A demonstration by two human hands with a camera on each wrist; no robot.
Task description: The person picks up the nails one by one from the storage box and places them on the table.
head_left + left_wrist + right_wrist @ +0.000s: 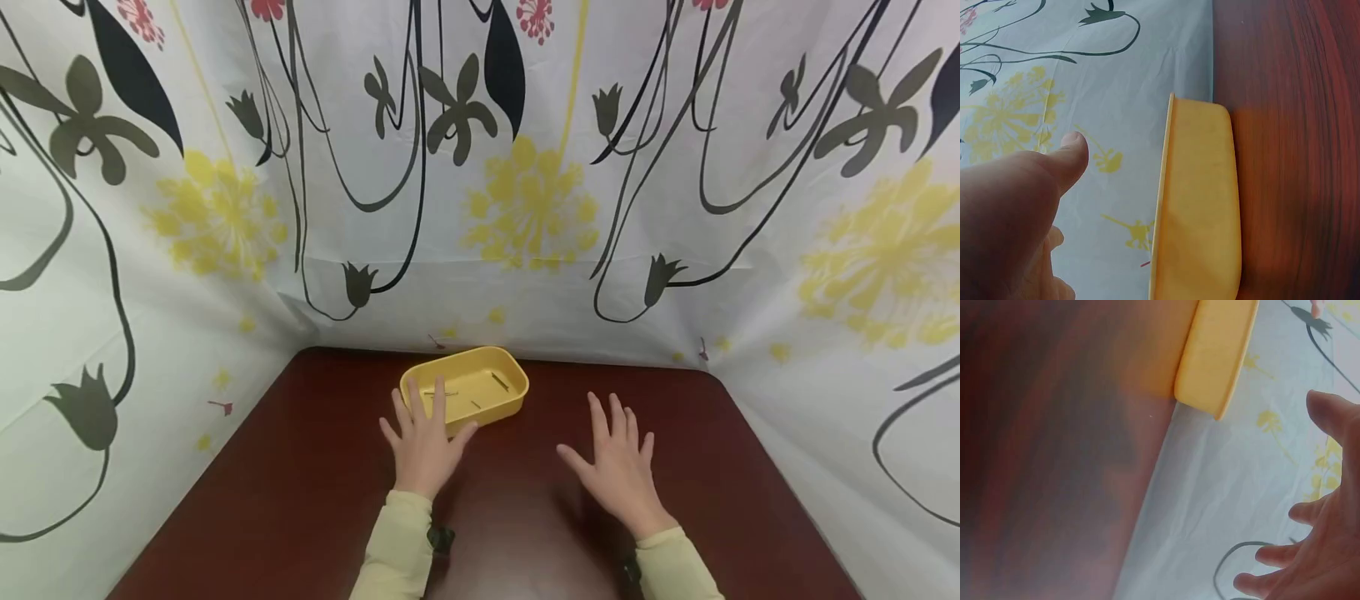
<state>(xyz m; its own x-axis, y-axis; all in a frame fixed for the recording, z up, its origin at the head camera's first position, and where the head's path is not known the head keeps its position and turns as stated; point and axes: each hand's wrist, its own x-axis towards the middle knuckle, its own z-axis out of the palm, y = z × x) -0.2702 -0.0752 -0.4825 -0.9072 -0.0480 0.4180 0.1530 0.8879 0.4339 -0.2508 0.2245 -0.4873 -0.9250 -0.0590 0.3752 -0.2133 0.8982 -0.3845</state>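
A shallow yellow tray (512,404) with rounded corners sits toward the back of the table. Inside it lie several thin dark sticks (499,382), too small to identify. My left hand (424,446), fingers spread, overlaps the tray's near left part in the head view. Its thumb (1069,159) stands apart from the tray's side wall (1200,200) in the left wrist view. To the right of the tray, my right hand (618,471) hovers over the table with fingers spread and nothing in them. The right wrist view shows its fingers (1279,555) apart from the tray (1216,359).
The dark red-brown table (300,500) has rounded far corners. A white curtain (540,308) with yellow, grey and red flower prints hangs around its back and sides. Dark bands (441,538) show at the wrists, by pale yellow sleeves (393,542).
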